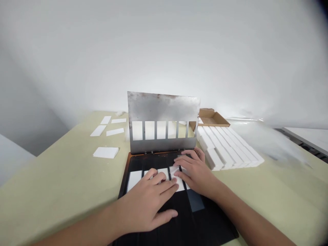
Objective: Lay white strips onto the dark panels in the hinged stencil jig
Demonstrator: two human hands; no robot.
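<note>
A black flat base point(184, 218) with an orange-brown edge lies before me, and its hinged metal frame point(164, 107) stands raised behind it with a row of rectangular windows. Several white cards point(134, 178) sit side by side on the base. My left hand point(150, 198) rests over the middle cards, its fingers stretched out and the thumb apart. To its right, my right hand point(193, 169) is spread over the cards at the right end, fingertips on or just above them. Some cards are partly hidden under both hands. A dark grey rectangle point(196, 201) shows on the base below my right hand.
Rows of stacked white cards point(228, 147) stand at the right, with an open cardboard box point(214, 119) behind them. On the left lie a small card stack point(106, 152) and several loose cards point(98, 130). Clear plastic sheeting point(271, 143) covers the table's far right.
</note>
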